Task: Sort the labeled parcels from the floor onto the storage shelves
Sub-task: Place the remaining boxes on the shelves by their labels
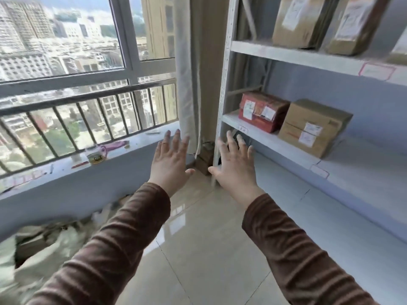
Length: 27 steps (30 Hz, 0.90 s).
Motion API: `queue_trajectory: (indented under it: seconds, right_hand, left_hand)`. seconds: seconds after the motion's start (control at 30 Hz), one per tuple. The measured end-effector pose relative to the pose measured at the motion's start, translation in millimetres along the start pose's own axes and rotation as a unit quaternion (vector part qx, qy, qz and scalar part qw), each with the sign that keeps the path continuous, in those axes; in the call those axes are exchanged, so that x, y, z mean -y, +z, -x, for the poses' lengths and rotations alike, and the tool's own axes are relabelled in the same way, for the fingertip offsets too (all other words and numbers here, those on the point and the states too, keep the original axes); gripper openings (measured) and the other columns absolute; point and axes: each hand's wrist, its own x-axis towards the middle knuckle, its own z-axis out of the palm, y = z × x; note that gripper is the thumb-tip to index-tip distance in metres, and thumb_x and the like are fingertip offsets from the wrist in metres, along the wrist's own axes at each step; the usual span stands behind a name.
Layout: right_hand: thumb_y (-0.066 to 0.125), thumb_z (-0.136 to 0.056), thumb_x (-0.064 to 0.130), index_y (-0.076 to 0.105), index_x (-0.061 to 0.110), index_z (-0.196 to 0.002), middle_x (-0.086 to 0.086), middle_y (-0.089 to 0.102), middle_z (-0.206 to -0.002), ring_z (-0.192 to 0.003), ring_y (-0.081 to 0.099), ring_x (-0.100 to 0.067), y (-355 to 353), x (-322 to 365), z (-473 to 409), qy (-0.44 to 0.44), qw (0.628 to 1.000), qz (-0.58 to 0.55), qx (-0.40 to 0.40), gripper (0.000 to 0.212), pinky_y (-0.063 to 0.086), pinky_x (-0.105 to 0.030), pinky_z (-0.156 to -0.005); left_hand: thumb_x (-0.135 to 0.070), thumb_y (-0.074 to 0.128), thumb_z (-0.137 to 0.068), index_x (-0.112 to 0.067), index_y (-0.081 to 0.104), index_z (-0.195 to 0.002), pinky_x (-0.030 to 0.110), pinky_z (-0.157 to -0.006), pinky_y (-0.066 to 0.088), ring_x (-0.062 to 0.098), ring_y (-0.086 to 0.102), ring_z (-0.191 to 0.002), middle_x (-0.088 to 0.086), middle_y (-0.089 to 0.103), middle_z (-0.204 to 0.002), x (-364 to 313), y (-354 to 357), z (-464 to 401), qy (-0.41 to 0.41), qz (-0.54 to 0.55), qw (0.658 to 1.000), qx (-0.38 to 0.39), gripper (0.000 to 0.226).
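Head view shows the left hand [169, 160] and right hand [234, 165] spread open and empty mid-frame; parcels lie blurred in the sack [44, 245] at lower left; I'd turn there, since the shelf [352, 172] at right has room.

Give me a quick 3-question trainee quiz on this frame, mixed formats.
1. True or false: the left hand and the right hand are both open and hold nothing.
2. Multiple choice: on the middle shelf, what sits directly left of the brown cardboard box? A) a mug B) a red box C) a curtain
3. Short answer: where do loose parcels still lie, waiting to be sorted?

Key
1. True.
2. B, the red box.
3. On the floor at lower left, in the pile of parcels below the window sill.
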Motion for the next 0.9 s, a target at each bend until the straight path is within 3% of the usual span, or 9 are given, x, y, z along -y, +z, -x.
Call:
queue_trajectory:
  seconds: [0.47, 0.9]
  right_hand:
    - [0.058, -0.096, 0.058, 0.011, 0.026, -0.164, -0.006, 0.003, -0.174, -0.158, 0.006, -0.034, 9, -96, -166, 0.16, 0.985, 0.061, -0.035, 0.089, 0.012, -0.058, -0.127]
    - [0.053, -0.1, 0.055, 0.012, 0.024, -0.164, -0.007, 0.007, -0.173, -0.158, 0.007, -0.035, -50, -226, -371, 0.179, 0.968, 0.094, -0.146, 0.082, 0.011, -0.049, -0.129]
  left_hand:
    - [-0.054, 0.06, -0.095, -0.024, -0.009, -0.163, 0.041, -0.125, -0.007, 0.026, -0.017, -0.157, 0.004, -0.013, -0.171, -32, 48, -263, 0.191, 0.049, 0.98, 0.001, 0.102]
    - [-0.055, 0.062, -0.094, -0.024, -0.009, -0.163, 0.039, -0.124, -0.004, 0.024, -0.013, -0.158, 0.003, -0.009, -0.172, -119, 9, -529, 0.273, 0.1, 0.952, -0.098, 0.104]
